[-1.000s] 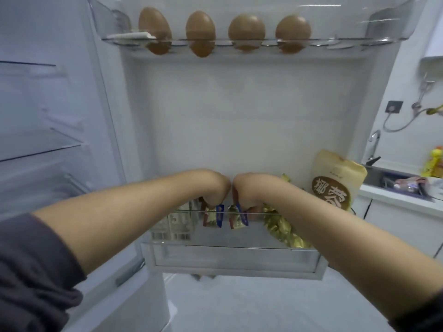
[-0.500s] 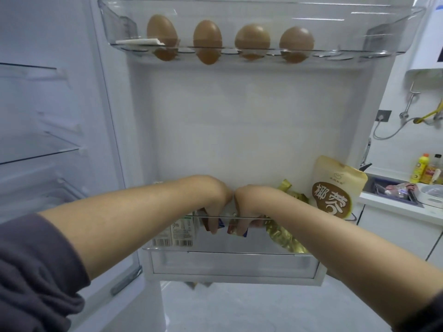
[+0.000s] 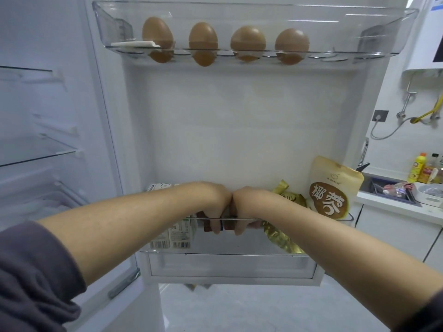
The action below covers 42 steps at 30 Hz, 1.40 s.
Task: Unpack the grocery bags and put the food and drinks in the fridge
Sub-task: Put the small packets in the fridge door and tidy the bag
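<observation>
— Four brown eggs (image 3: 203, 35), smooth and matte, sit upright in the round cups of the clear plastic egg tray (image 3: 374, 29) at the top of the fridge door (image 3: 239, 128). What's below them?

— Bare white door lining, faintly pebbled, then the lower door shelf (image 3: 227, 245), a see-through bin with a thin rail along its front.

— Where are the hands?

— Both dip into that bin, knuckle against knuckle at its middle. The left hand (image 3: 212, 207) and the right hand (image 3: 244, 207) are each curled downward, fingers bunched and hooked over the rail. Small dark red and blue packets (image 3: 224, 226) show at the fingertips; they seem pinched there, though through the plastic I can't tell how firmly.

— And the other groceries?

— Just left of the hands stand boxy white cartons (image 3: 176, 236), flat-sided, barcodes low on their fronts. Just right lies a crinkled gold foil bag (image 3: 278, 238), shiny and creased, leaning in the bin. At the far right end a beige stand-up pouch (image 3: 332, 188) stands tall, matte, with a brown oval label bearing white characters.

— Anything else?

— Glass shelves (image 3: 36, 154) in the fridge body at left, grey knit sleeves (image 3: 31, 279) pushed up the forearms, and a kitchen sink (image 3: 393, 190) with a yellow bottle (image 3: 418, 167) at right
</observation>
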Tool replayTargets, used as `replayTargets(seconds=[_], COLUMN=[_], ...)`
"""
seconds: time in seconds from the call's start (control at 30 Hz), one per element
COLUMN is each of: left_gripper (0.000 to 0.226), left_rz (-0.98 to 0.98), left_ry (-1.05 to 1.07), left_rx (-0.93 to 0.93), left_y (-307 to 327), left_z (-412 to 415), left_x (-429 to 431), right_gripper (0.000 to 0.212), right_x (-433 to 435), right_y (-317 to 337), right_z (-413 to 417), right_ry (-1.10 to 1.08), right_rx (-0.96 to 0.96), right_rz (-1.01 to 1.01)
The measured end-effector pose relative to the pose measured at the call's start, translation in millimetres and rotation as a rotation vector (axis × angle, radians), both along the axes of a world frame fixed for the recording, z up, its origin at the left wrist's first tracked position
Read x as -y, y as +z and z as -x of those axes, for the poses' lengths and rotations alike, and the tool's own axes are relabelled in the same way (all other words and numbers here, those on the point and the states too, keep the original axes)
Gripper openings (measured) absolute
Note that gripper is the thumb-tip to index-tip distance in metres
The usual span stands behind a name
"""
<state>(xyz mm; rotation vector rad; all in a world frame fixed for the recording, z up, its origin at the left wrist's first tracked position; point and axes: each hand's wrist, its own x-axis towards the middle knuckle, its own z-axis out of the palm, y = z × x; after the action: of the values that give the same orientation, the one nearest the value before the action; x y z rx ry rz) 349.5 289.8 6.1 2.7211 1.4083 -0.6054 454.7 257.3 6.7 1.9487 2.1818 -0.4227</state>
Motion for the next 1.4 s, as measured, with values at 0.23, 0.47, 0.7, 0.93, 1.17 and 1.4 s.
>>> replayTargets(seconds=[0.23,0.47,0.7,0.93,1.17,1.4], left_gripper=[0.040,0.040,0.036,0.034,0.052,0.074], left_rz=[0.003,0.050,0.096,-0.222,-0.639,-0.800], left_ry=[0.092,0.042,0.021,0.054,0.180,0.041], left_rx=[0.115,0.137,0.174,0.121,0.259,0.629], left_y=[-5,-8,-6,36,72,45], left_z=[2,6,8,1,-12,-96], left_x=[-2,-5,-2,41,97,181], right_gripper=[0.022,0.017,0.017,0.055,0.060,0.084], right_x=[-5,-2,2,29,101,197], right_y=[-4,-5,-1,33,74,50], right_z=[-1,-2,-1,-5,-48,-149], right_ry=[-0.003,-0.050,-0.064,0.046,0.011,-0.159], right_rx=[-0.057,-0.124,-0.129,0.023,-0.049,0.064], right_rz=[-0.057,-0.043,0.001,-0.192,-0.628,-0.896])
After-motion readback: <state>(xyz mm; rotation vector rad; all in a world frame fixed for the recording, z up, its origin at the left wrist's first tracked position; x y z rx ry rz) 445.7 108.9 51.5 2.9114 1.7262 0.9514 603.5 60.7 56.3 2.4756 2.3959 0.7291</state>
